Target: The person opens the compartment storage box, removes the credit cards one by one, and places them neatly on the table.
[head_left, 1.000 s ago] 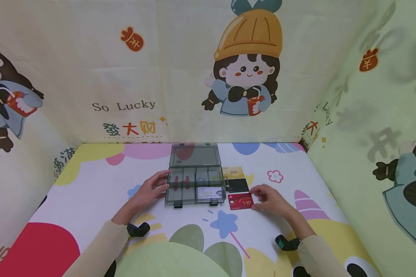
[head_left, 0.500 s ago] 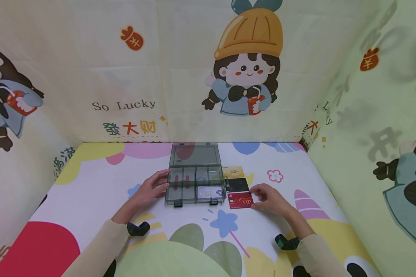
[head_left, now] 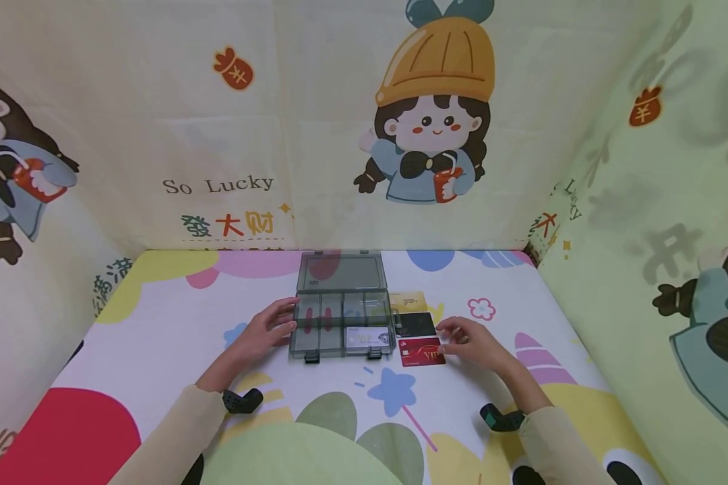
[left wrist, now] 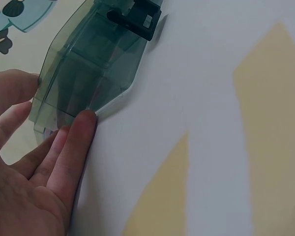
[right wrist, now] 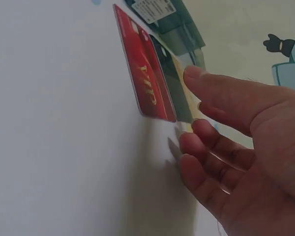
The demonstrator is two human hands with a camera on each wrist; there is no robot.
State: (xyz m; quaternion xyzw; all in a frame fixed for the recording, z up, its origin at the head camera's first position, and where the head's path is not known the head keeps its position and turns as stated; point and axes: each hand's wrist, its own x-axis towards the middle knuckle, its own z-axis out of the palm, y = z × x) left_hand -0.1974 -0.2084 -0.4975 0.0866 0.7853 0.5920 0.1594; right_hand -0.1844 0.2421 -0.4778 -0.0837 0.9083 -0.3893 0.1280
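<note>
A grey translucent compartment box (head_left: 317, 341) lies on the table with its lid (head_left: 342, 273) folded back. One front-right compartment holds a white VIP card (head_left: 367, 337). My left hand (head_left: 265, 331) rests at the box's left end, fingertips touching its side wall. To the right of the box, a red VIP card (right wrist: 146, 73), a black card (head_left: 415, 325) and a gold card (head_left: 408, 301) lie in a column. Beside the red and black cards is my right hand (head_left: 474, 342), its fingers loosely bent and apart, with nothing between thumb and fingers in the right wrist view.
A patterned cloth (head_left: 176, 350) covers the table. Printed fabric walls (head_left: 321, 135) stand behind and at both sides. Each wrist wears a black camera, one at the left wrist (head_left: 243, 402) and one at the right (head_left: 502, 419).
The right thumb has lifted from the red card's lower right corner and moved up toward the fingers. The red card stays nearly in place. The left hand and the box have not moved.
</note>
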